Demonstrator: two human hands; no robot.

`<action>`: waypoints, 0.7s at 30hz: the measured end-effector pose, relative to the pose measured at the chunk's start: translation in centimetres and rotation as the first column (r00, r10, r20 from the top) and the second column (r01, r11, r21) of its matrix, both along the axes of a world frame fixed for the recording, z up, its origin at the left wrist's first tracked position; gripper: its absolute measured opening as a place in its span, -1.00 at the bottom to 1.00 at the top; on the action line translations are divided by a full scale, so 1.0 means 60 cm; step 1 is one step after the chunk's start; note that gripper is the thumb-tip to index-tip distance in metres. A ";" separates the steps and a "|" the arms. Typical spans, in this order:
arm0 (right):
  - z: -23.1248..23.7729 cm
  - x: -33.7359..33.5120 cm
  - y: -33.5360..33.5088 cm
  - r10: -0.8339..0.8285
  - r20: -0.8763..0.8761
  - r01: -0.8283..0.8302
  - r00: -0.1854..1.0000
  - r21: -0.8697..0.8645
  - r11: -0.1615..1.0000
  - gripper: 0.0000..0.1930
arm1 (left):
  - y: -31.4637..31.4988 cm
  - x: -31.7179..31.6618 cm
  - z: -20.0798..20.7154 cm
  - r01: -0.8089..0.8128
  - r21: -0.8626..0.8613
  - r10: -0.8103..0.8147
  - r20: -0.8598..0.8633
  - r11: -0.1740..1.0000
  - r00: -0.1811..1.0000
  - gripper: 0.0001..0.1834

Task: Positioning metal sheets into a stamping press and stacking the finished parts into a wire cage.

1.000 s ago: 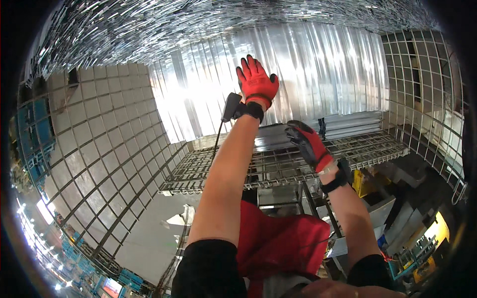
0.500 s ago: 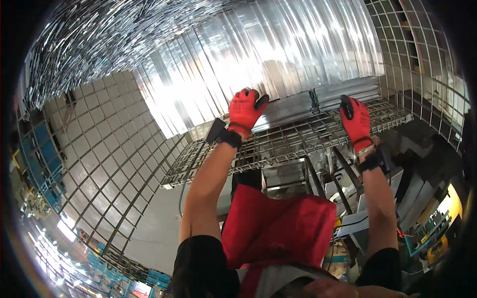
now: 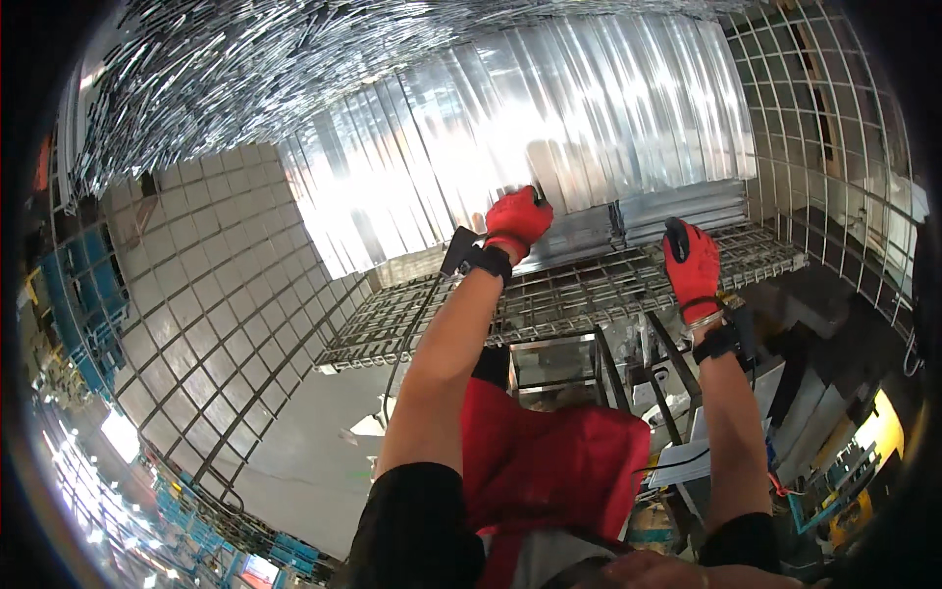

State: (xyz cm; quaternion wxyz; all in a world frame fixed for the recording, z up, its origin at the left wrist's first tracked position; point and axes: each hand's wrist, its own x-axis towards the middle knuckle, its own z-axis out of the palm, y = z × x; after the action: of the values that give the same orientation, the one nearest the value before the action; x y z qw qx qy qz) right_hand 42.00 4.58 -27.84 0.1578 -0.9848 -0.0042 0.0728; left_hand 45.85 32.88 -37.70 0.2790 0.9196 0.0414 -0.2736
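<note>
Shiny metal strips (image 3: 608, 118) lie side by side in a broad sheet-like layer, and more stacked strips (image 3: 687, 211) show below its near edge. My left hand (image 3: 519, 218), in a red glove with black fingertips, is at that near edge. Its fingers are curled closed, and whatever they may grip is hidden. Farther right, my right hand (image 3: 692, 263) wears the same kind of glove. It is above the folded wire mesh panel (image 3: 589, 285), its fingers curled in. I cannot see anything in them.
Wire mesh walls rise at the left (image 3: 216, 285) and right (image 3: 824, 128) of the strips. A heap of loose thin metal pieces (image 3: 226, 74) fills the far left. A metal frame (image 3: 559, 358) stands below the folded panel, close to my red apron (image 3: 549, 452).
My left hand has moved right along the near edge of the strips, its fingers now more curled. My right hand has shifted slightly left and nearer. The whole view has shifted slightly.
</note>
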 end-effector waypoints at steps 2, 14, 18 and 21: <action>0.001 -0.003 -0.001 -0.012 -0.010 0.013 1.000 0.011 1.000 -0.73 | -0.005 0.034 0.038 -0.195 0.030 0.192 0.096 0.980 0.977 -0.55; 0.015 0.003 0.010 -0.025 0.036 0.025 0.999 0.012 1.000 -0.75 | -0.016 0.192 -0.029 -0.234 0.162 0.118 0.522 0.959 0.845 -0.12; 0.010 0.003 0.005 -0.034 0.005 0.034 0.999 0.012 0.999 -0.74 | 0.022 0.194 -0.030 -0.139 0.162 0.040 0.502 0.977 0.864 -0.21; 0.006 0.000 0.005 -0.046 0.005 0.046 0.999 0.020 0.999 -0.73 | 0.031 0.201 -0.014 -0.192 -0.011 0.175 0.466 0.981 0.867 -0.21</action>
State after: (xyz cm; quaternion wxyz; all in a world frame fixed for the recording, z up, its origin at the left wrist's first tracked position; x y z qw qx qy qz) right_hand 41.98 4.87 -27.48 0.1691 -0.9832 0.0175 0.0665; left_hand 57.88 34.74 -38.54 0.2888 0.9550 0.0654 -0.0168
